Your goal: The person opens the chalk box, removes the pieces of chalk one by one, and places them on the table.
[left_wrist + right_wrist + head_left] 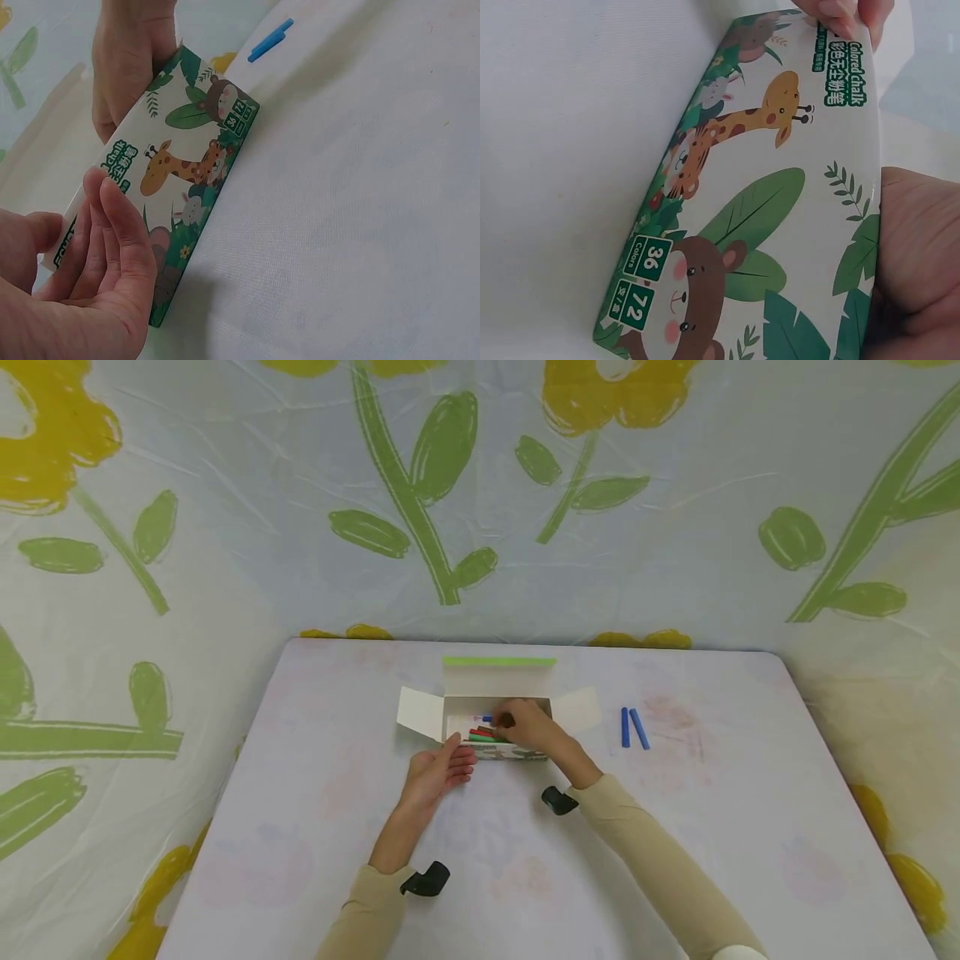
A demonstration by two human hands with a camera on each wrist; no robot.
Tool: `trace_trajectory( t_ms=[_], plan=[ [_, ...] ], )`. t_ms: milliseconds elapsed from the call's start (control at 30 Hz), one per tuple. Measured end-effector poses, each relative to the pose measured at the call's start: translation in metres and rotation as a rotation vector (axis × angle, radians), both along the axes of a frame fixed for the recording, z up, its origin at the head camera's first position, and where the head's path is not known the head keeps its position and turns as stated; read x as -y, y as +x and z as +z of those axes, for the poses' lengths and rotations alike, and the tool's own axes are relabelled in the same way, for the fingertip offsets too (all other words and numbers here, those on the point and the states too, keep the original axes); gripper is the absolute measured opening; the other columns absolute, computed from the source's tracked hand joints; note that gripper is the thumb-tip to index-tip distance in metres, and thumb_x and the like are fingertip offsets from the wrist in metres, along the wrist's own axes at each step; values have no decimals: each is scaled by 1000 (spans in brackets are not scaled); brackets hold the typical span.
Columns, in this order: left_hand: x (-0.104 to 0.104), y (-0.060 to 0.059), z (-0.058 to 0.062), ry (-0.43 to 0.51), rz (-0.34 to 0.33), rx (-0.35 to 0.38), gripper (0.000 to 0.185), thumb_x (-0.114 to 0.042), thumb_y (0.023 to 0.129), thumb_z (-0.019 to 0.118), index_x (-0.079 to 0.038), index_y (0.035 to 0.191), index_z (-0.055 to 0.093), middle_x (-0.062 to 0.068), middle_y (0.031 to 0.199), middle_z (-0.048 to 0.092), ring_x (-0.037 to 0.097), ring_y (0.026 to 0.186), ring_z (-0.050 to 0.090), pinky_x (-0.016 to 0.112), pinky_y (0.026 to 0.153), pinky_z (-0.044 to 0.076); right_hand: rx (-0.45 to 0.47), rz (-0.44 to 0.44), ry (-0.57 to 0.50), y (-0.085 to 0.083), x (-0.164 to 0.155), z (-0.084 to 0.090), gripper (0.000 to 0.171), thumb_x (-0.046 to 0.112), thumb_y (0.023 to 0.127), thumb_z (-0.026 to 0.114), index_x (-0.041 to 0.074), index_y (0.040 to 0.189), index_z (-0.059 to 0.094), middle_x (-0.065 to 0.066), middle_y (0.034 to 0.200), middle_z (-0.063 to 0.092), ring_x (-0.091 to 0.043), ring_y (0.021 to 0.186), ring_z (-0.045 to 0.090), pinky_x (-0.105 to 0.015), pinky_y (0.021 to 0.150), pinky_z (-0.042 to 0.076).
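Note:
An open cardboard box (510, 752) labelled "Colored Chalk" stands on the table, its front printed with a giraffe, a tiger and a bear. Several chalk sticks (482, 737), red and green among them, lie inside; a blue chalk stick (487, 719) lies behind these. My left hand (435, 772) holds the box at its front left corner, thumb at the rim and fingers along the front. Over the right part of the box, my right hand (522, 724) reaches in with bent fingers. The front wall hides its fingertips in both wrist views, so I cannot tell what they hold.
Two blue chalk sticks (635, 728) lie on the table (720, 843) right of the box. The box's side flaps (422, 713) spread outward, and its green-edged lid (499, 677) stands up behind. A flower-printed cloth (300, 577) hangs behind the table.

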State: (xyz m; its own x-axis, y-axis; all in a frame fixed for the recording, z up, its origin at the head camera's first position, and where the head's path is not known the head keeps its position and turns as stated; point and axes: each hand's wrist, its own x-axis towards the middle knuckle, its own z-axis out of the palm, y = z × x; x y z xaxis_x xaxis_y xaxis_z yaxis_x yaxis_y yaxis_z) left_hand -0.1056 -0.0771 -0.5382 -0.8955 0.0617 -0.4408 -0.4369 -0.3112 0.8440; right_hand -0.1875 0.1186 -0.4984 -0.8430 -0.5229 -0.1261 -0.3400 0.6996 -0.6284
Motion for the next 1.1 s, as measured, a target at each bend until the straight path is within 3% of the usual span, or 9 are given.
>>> trace_trajectory(
  t_ms=[167,500,767,1100],
  plan=[
    [-3,1,1,11,21,-4,49,-33,105,62,16,110,67,8,85,74,13,77,69,23,69,58,85,-30,17,-2,0,2,13,4,93,75,-5,103,74,-14,98,72,-23,88,64,-38,82,55],
    [-5,3,2,9,36,-7,50,-34,105,62,15,112,66,9,91,74,12,76,68,22,70,58,106,-43,49,-1,3,7,9,3,92,76,-2,100,76,-9,92,72,-20,85,64,-35,79,55],
    [-6,3,-1,22,41,-11,50,-33,105,62,16,112,65,10,91,74,12,76,68,23,70,58,28,16,25,2,-1,8,10,2,92,75,-3,101,76,-10,92,73,-20,84,63,-35,78,55],
    [-4,2,-2,11,23,-16,49,-33,106,61,15,111,67,11,93,75,13,76,69,25,72,58,-81,74,-164,11,-20,31,16,-2,95,70,-8,110,73,-18,103,74,-30,95,70,-44,86,58]
  ],
)
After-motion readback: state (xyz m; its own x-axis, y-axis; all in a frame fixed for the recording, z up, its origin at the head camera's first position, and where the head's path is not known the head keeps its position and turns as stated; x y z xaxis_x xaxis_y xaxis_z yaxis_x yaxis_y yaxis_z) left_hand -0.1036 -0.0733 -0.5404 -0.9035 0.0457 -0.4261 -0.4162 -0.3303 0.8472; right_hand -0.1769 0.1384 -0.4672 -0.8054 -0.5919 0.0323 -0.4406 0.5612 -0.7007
